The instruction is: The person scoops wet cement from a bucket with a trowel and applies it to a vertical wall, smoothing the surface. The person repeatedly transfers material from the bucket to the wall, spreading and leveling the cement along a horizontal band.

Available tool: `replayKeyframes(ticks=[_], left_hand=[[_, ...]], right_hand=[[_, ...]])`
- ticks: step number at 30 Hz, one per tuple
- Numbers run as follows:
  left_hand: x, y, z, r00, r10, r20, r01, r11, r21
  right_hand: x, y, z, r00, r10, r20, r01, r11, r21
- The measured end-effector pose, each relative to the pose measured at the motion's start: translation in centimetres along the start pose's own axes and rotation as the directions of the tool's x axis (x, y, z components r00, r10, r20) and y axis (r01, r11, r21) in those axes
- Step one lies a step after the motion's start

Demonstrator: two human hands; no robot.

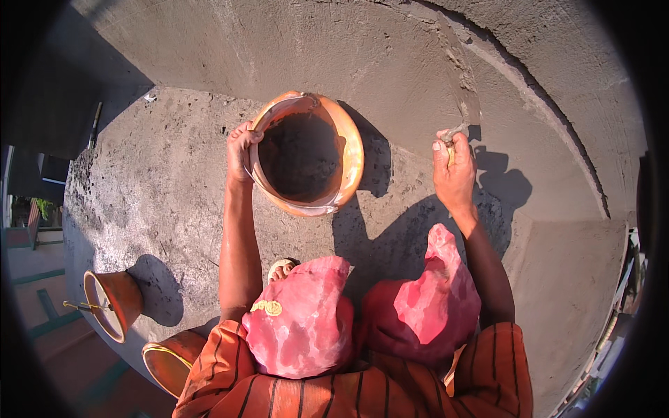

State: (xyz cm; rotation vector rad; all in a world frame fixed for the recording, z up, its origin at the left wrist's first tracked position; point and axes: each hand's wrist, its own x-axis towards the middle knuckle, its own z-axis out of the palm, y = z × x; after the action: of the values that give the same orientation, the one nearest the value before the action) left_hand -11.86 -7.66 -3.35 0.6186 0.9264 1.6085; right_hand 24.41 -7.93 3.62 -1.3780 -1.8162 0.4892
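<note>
We had the left hand [241, 150] curled shut over the left side of the rim of an orange bucket [355, 150], fingers wrapped on the edge. Bucket sat ahead of us and a bit left of centre, mouth tipped toward the head camera, dark grey mix [300, 157] inside, pale smears around the rim. We couldn't tell whether its base touched the floor [174, 188], which was grey, rough and spotted with dark crumbs. Right hand [454, 171] was well apart from the bucket, on the right, fingers closed round the yellowish handle of a mortar-caked hand tool [456, 130]. The tool was mostly hidden by the fist and foreshortened, so we couldn't read the blade shape or say if it met the wall [348, 59]. That wall ran across the top, grey and rendered, with a raised, dark-edged ridge [550, 104] curving down at right. At lower left we saw two more orange buckets: one on its side [125, 296] with a wire handle at the mouth, the other [178, 345] near our left sleeve [216, 359], partly covered by it. Our knees, in wet-patched pink-red cloth [300, 317], showed between the forearms, with one sandalled foot [280, 269] just beyond the left knee
</note>
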Motion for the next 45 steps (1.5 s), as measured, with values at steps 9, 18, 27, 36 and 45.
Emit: replayKeyframes(ticks=[9,18,27,36,45], left_hand=[[-0.8,-1.0,3.7,0.99,0.018,0.143,-0.048,0.976,0.213],[-3.0,-3.5,8.8,0.981,-0.015,0.192,-0.051,0.941,0.334],[-1.5,-2.9,6.0,0.985,0.022,0.173,-0.075,0.949,0.307],[-0.2,-0.1,2.4,0.996,0.085,-0.007,-0.085,0.994,0.066],[-0.5,0.2,2.0,0.998,0.062,0.013,-0.062,0.997,0.041]], right_hand=[[-1.7,0.7,5.5,0.632,0.333,0.7,-0.044,0.917,-0.397],[-1.5,2.1,7.3,0.472,0.307,0.827,0.146,0.897,-0.417],[-1.9,3.5,9.5,0.756,0.178,0.63,0.271,0.791,-0.548],[0.4,1.0,3.3,0.897,-0.106,0.428,0.347,0.77,-0.536],[10.8,-15.8,-5.0,0.868,-0.162,0.47,0.406,0.778,-0.48]])
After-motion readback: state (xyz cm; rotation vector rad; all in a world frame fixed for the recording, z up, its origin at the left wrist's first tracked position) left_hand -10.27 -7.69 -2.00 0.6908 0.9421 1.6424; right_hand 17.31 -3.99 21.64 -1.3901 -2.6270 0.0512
